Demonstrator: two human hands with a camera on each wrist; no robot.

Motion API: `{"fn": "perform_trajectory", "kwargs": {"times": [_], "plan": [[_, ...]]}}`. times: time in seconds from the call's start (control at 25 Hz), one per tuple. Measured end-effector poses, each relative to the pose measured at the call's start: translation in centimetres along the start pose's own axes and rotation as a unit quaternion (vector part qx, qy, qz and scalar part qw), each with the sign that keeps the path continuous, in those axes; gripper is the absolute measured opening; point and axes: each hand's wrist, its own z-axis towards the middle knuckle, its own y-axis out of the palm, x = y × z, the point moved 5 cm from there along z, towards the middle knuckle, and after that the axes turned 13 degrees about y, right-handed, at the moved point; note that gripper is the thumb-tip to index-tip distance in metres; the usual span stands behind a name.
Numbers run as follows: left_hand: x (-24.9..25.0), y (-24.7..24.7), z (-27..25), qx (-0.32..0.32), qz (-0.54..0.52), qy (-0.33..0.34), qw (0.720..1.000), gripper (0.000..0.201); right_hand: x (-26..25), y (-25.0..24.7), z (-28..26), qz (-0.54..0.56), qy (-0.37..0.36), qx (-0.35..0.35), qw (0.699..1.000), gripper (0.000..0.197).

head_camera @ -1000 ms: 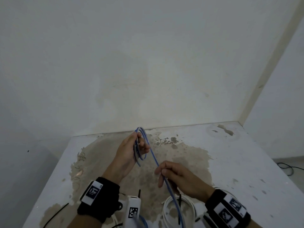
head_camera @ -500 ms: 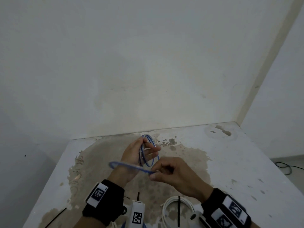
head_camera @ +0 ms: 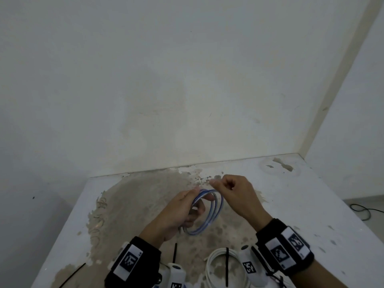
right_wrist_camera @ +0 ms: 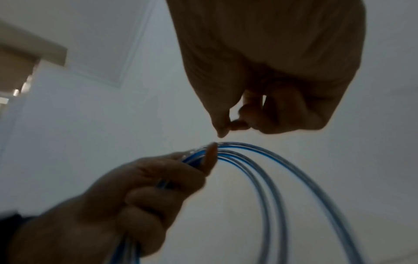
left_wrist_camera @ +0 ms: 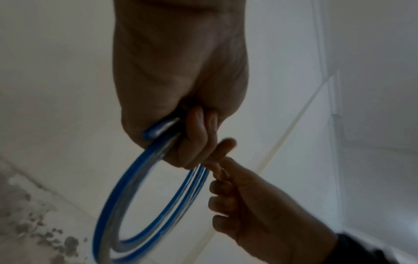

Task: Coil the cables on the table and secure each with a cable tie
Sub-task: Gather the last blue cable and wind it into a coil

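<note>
My left hand (head_camera: 184,206) grips a blue cable (head_camera: 220,204) wound into a coil of several loops, held upright above the stained table (head_camera: 301,204). The left wrist view shows the loops (left_wrist_camera: 108,196) running out of the left hand's (left_wrist_camera: 181,89) curled fingers. My right hand (head_camera: 225,185) hovers just past the coil's top with its fingers curled. In the right wrist view its thumb and forefinger (right_wrist_camera: 228,125) meet a little above the strands (right_wrist_camera: 248,151), with nothing visible between them. A white cable (head_camera: 212,265) lies coiled on the table near me, with a black tie (head_camera: 227,265) across it.
Two loose black cable ties lie on the table, one (head_camera: 175,252) between my wrists and one (head_camera: 72,275) at the near left edge. A wall runs along the table's far side. A dark cord (head_camera: 365,210) trails on the floor to the right.
The right hand swept the cable's free length over onto the coil, then let it go and rose to the coil's far top. The coil in the left hand has gained a loop.
</note>
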Motion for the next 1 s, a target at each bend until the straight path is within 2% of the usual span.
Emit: {"fn": "perform_trajectory", "kwargs": {"times": [0.04,0.08,0.12,0.16,0.2,0.24,0.32,0.4,0.48,0.64,0.76,0.84,0.92,0.96,1.0], "plan": [[-0.1,-0.1,0.0,-0.003,-0.04,-0.014,0.999,0.046,0.4,-0.5,0.2,-0.022,-0.019,0.036,0.999,0.037],[-0.1,-0.1,0.0,0.0,-0.09,-0.022,0.996,0.045,0.7,-0.6,0.3,-0.024,-0.034,0.035,0.999,0.024],[0.0,-0.1,0.1,0.006,-0.147,-0.023,0.989,0.042,1.0,-0.1,0.1,-0.013,-0.04,-0.011,0.999,0.019],[0.3,0.0,0.3,0.014,-0.206,-0.018,0.978,0.037,1.4,0.7,-0.2,0.017,-0.038,-0.075,0.996,0.025],[0.6,0.0,0.5,0.024,-0.264,-0.008,0.964,0.033,1.8,1.6,-0.7,0.056,-0.025,-0.128,0.99,0.029],[0.9,-0.1,0.7,0.033,-0.316,0.004,0.948,0.03,2.4,2.2,-1.2,0.097,-0.001,-0.152,0.984,0.029],[1.3,-0.4,1.3,0.052,-0.383,0.029,0.922,0.026,3.5,3.2,-2.1,0.158,0.07,-0.153,0.973,0.027],[1.1,-1.0,1.8,0.073,-0.404,0.045,0.911,0.028,4.5,4.3,-2.8,0.192,0.126,-0.167,0.959,0.026],[0.5,-1.6,2.2,0.1,-0.406,0.045,0.907,0.031,5.2,5.1,-3.1,0.18,0.14,-0.174,0.958,0.025],[0.1,-1.9,1.7,0.121,-0.363,0.017,0.924,0.029,5.4,4.0,-2.7,0.122,0.132,-0.118,0.977,0.028],[0.3,-1.9,1.3,0.11,-0.344,0.003,0.932,0.029,5.0,1.9,-2.4,0.053,0.154,-0.106,0.981,0.052],[0.5,-1.7,1.0,0.079,-0.337,-0.018,0.938,0.026,4.7,-0.1,-2.0,0.001,0.13,-0.03,0.991,0.062],[0.8,-1.2,0.5,0.031,-0.318,-0.048,0.946,0.024,3.8,-2.6,-1.8,-0.001,0.055,0.101,0.993,0.05],[0.9,-0.9,0.3,0.012,-0.308,-0.06,0.95,0.024,3.3,-3.3,-1.8,0.027,0.023,0.116,0.993,0.042],[1.0,-0.6,0.3,0.0,-0.301,-0.066,0.951,0.023,2.9,-3.1,-1.7,0.07,0.012,0.072,0.995,0.039]]}}
